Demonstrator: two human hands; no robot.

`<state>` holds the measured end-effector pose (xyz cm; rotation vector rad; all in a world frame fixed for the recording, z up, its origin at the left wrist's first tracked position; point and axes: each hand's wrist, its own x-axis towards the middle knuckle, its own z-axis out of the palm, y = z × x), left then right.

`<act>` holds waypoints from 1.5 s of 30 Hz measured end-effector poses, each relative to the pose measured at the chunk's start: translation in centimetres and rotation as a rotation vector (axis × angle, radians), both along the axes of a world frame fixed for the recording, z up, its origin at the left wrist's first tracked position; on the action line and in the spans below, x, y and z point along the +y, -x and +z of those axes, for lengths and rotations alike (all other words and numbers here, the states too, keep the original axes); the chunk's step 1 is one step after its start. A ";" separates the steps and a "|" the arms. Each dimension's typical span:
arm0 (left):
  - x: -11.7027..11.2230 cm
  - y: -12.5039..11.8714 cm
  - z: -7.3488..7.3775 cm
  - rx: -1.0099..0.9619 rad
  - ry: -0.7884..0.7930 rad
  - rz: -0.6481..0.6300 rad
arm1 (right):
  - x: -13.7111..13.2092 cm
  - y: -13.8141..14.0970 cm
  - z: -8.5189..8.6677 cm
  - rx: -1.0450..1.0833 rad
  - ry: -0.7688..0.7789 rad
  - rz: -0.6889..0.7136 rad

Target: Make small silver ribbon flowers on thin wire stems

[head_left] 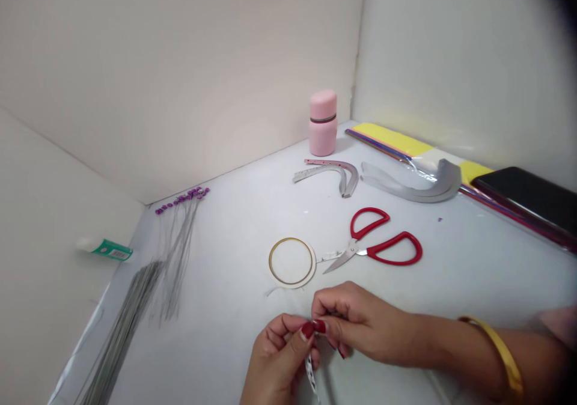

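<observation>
My left hand (pixel 279 354) and my right hand (pixel 360 321) meet at the front of the table, thumbs and fingertips pinched together. A narrow white paper strip with black marks (pixel 310 374) hangs down from the left fingers. Its upper end is hidden between the fingertips, so I cannot tell whether the right fingers grip it too. Just beyond the hands lies a thin roll of tape (pixel 300 284). Red-handled scissors (pixel 353 248) rest to its right with blades slightly apart, near a small printed strip (pixel 331 257).
Thin wires (pixel 128 321) lie at left, beside wire stems tipped with purple buds (pixel 184 197). A pink bottle (pixel 323 128) stands at the back. Curved paper strips (pixel 345 176), a clear curved pack (pixel 415 191), coloured sheets (pixel 392 137) and a dark phone-like object (pixel 532 200) lie right.
</observation>
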<state>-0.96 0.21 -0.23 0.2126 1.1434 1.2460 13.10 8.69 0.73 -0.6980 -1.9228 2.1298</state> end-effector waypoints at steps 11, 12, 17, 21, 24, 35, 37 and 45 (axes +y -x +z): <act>0.1 0.4 0.9 -0.114 0.085 -0.007 | 0.1 0.1 0.1 -0.003 0.042 -0.015; 0.1 0.4 0.9 -0.104 0.079 -0.013 | 0.1 0.1 0.1 -0.006 0.044 -0.017; -0.2 0.3 0.5 0.173 -0.010 -0.019 | 0.1 0.1 0.2 -0.028 0.014 -0.019; -0.4 0.1 0.5 0.361 -0.003 0.029 | 0.0 0.0 0.4 -0.028 0.001 -0.023; -0.5 -0.1 0.7 0.388 0.006 0.039 | 0.1 -0.1 0.6 -0.029 -0.088 -0.019; -0.3 0.1 1.2 0.474 -0.117 0.142 | -1.0 0.2 -0.4 0.045 0.090 -0.082; -0.3 -0.1 1.2 0.417 -0.119 0.210 | -1.9 0.4 -0.5 0.098 0.145 -0.047; -0.4 -0.2 0.9 0.146 -0.049 0.106 | -2.8 0.9 -0.4 0.040 0.305 -0.093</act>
